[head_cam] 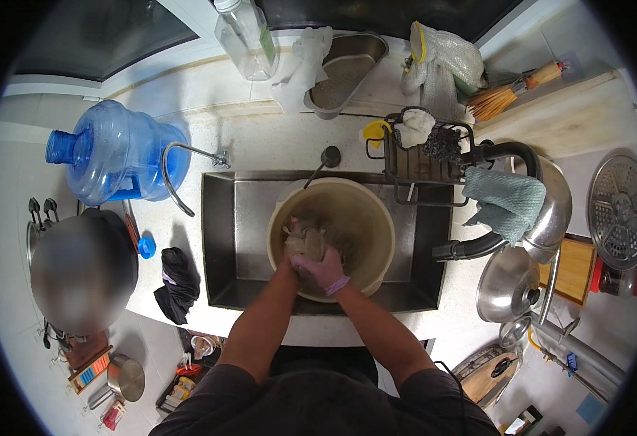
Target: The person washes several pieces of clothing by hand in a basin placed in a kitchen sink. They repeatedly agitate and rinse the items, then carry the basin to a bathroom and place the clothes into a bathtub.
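Observation:
A round beige plastic basin (pixel 385 245) holding murky brown water stands in the stainless steel sink (pixel 417 245). Over its left half, both my hands meet at a pale, wet lump (pixel 306 242) with a reddish tip on its far side; it may be raw meat or poultry, but its kind is unclear. My right hand (pixel 326 271), in a thin pink glove, closes on the lump's near side. My left hand (pixel 292 261) grips it from the left, its fingers mostly hidden.
A curved tap (pixel 177 180) and a blue water jug (pixel 128 152) stand left, near a black cloth (pixel 177 286). A wire rack (pixel 422 163) with scrubbers overhangs the sink's far right corner. A black hose spout (pixel 454 250), a teal cloth (pixel 503 201) and a steel lid (pixel 506 283) are right.

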Demonstrator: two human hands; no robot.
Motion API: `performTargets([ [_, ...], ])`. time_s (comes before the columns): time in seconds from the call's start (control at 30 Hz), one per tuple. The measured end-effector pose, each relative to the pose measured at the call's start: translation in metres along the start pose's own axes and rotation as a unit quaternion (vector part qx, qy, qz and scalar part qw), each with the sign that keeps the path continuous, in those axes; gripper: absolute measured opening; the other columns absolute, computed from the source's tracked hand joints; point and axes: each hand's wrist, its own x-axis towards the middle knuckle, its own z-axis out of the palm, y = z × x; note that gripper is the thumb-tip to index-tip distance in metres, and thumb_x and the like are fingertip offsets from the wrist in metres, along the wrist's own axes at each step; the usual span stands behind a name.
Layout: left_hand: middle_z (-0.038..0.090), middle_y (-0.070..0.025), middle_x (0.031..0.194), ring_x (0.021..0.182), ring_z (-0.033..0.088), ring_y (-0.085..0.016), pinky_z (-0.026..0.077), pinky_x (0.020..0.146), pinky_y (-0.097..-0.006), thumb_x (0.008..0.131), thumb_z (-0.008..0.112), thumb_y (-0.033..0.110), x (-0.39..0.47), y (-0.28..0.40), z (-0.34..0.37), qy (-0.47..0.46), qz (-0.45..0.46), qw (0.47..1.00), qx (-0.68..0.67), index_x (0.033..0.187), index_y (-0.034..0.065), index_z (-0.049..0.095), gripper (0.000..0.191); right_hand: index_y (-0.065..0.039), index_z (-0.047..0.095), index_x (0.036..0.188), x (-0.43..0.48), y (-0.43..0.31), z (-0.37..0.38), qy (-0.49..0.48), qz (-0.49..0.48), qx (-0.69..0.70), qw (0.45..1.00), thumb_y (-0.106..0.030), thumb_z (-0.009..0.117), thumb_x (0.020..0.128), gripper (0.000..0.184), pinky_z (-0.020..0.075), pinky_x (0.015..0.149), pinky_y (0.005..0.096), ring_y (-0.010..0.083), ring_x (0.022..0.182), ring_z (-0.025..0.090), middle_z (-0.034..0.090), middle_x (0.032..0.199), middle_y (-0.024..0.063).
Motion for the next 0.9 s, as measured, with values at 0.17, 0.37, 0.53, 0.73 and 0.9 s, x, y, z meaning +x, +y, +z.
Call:
performTargets([
  [0.17, 0.058, -0.0205, 0.138, 0.125, 0.058, -0.034, 0.046, 0.108, -0.0441, 0.090, 0.075, 0.047, -0.031, 0.000, 0.016, 0.207, 0.110, 0.928, 0.291, 0.148, -0.0003, 0.047, 0.080, -0.004, 0.051, 0.145, 0.026, -0.001, -0.042, 0.068, 0.102, -0.366, 0.923, -0.031, 0.071, 0.085, 0.069, 0.0532, 0.095, 0.0473, 0.0419, 0.114, 0.065, 0.067, 0.125, 0.0258],
  [0.37, 0.045, -0.0195, 0.154, 0.138, 0.048, -0.034, 0.040, 0.114, -0.0478, 0.091, 0.072, 0.054, -0.050, -0.019, 0.002, 0.168, 0.279, 0.889, 0.323, 0.157, 0.0044, 0.036, 0.091, -0.004, 0.043, 0.151, 0.066, 0.041, -0.051, 0.177, -0.019, -0.530, 0.829, -0.034, 0.074, 0.084, 0.080, 0.0424, 0.111, 0.0481, 0.0373, 0.122, 0.063, 0.065, 0.131, 0.0233],
  [0.53, 0.043, -0.0157, 0.159, 0.142, 0.045, -0.038, 0.037, 0.117, -0.0522, 0.097, 0.048, 0.071, -0.034, -0.003, 0.011, 0.019, -0.096, 0.995, -0.036, 0.159, 0.0106, 0.036, 0.087, -0.001, 0.058, 0.138, 0.069, 0.048, -0.013, -0.075, 0.143, 0.073, 0.984, -0.035, 0.085, 0.079, 0.072, 0.0478, 0.105, 0.0454, 0.0397, 0.118, 0.065, 0.067, 0.126, 0.0257],
  [0.73, 0.061, -0.0175, 0.138, 0.121, 0.062, -0.037, 0.051, 0.102, -0.0499, 0.095, 0.055, 0.069, -0.022, 0.016, 0.018, 0.041, -0.013, 0.997, -0.067, 0.149, 0.0090, 0.050, 0.081, 0.000, 0.062, 0.131, 0.004, -0.002, -0.008, -0.012, 0.069, 0.030, 0.997, -0.037, 0.082, 0.082, 0.064, 0.0571, 0.088, 0.0424, 0.0378, 0.105, 0.071, 0.071, 0.115, 0.0253],
  [0.9, 0.064, -0.0187, 0.128, 0.117, 0.064, -0.033, 0.052, 0.099, -0.0438, 0.094, 0.071, 0.049, -0.023, -0.008, 0.007, 0.166, 0.097, 0.963, 0.190, 0.143, -0.0022, 0.050, 0.074, 0.003, 0.053, 0.135, 0.031, -0.012, -0.055, 0.038, 0.200, -0.352, 0.913, -0.023, 0.084, 0.076, 0.072, 0.0560, 0.092, 0.0456, 0.0399, 0.108, 0.068, 0.068, 0.122, 0.0238],
])
